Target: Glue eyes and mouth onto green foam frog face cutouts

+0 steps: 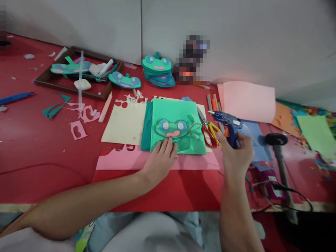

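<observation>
My left hand [163, 155] lies with its fingers stretched out on a green foam sheet [174, 109]. Its fingertips touch the lower edge of a frog face cutout [168, 128], which has blue and white eyes and a pink mouth. Wrapped round the handle of a blue glue gun [228, 119], my right hand [237, 148] holds it to the right of the sheet, nozzle pointing left. Between the gun and the sheet are scissors [209, 136] with red handles and a yellow-handled tool [215, 130]. Cream [124, 124] and pink [131, 159] foam sheets lie beneath.
Finished frog faces [157, 66] are stacked by the wall. A brown wooden frame [105, 93] at left holds markers and another frog piece. A hammer-like tool [280, 157] and a purple box [271, 182] with cables lie at right. Pink sheets [246, 101] rest behind.
</observation>
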A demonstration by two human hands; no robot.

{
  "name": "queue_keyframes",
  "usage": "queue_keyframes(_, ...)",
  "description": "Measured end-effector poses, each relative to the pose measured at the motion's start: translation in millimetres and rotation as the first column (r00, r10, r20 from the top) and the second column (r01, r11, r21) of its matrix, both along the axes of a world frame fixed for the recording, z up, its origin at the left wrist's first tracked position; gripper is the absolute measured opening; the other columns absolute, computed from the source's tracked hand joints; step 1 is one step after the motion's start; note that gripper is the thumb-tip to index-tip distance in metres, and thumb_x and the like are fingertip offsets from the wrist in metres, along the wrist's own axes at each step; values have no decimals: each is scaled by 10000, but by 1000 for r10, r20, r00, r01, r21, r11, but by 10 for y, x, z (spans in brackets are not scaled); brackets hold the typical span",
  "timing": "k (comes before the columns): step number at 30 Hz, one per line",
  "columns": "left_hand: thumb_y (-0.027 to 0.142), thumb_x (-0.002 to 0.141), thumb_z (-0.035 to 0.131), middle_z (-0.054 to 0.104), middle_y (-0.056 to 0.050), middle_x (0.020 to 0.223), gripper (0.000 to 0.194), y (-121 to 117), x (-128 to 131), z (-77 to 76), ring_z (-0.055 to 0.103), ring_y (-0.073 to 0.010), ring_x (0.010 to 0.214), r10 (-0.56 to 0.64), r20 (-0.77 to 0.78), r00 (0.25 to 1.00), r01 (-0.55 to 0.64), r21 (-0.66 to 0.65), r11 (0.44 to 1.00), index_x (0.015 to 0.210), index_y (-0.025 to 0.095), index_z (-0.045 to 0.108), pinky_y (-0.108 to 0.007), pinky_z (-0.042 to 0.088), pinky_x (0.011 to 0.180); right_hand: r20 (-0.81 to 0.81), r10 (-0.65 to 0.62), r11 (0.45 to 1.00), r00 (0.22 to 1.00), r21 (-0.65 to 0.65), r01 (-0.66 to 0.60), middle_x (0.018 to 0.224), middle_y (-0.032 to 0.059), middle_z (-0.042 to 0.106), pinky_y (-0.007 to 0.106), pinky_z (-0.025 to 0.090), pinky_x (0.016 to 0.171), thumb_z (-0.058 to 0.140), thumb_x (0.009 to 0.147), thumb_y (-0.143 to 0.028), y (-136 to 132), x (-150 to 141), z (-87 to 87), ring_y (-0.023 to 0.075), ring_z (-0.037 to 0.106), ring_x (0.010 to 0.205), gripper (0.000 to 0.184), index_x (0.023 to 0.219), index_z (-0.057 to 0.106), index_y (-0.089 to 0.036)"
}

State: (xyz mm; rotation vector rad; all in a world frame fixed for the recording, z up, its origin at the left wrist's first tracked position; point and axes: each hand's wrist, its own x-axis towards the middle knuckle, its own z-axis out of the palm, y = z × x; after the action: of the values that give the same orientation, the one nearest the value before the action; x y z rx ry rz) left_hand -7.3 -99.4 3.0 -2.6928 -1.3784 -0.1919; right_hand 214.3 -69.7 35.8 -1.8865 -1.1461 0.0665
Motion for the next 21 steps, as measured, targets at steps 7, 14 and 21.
queue_keyframes(7,242,945,283,437,-211,1371,436,2,9,15,443,-293,1253,0,-4,1000,-1,-35,999,1313,76,449,-411,394,988,94,26,993,995,-116,-15,916,74,636,351,482,728,698,601,-551,-128,-183,-58,186,590,771,595,1033,604,-152)
queue_keyframes(14,246,952,261,442,-212,1367,440,7,-3,30,441,-291,1255,-2,-5,1000,2,-25,1000,1312,78,450,-405,389,990,267,92,987,959,-155,-52,842,75,649,326,465,662,668,641,-551,-219,-221,-218,184,575,681,556,1027,602,-156)
queue_keyframes(21,249,949,273,443,-207,1367,438,9,-4,45,433,-289,1261,-2,-4,1000,2,-48,999,1311,76,447,-404,384,990,343,138,980,929,-184,-78,899,104,658,336,471,680,646,686,-517,-267,-174,-278,219,605,766,519,1058,580,-162)
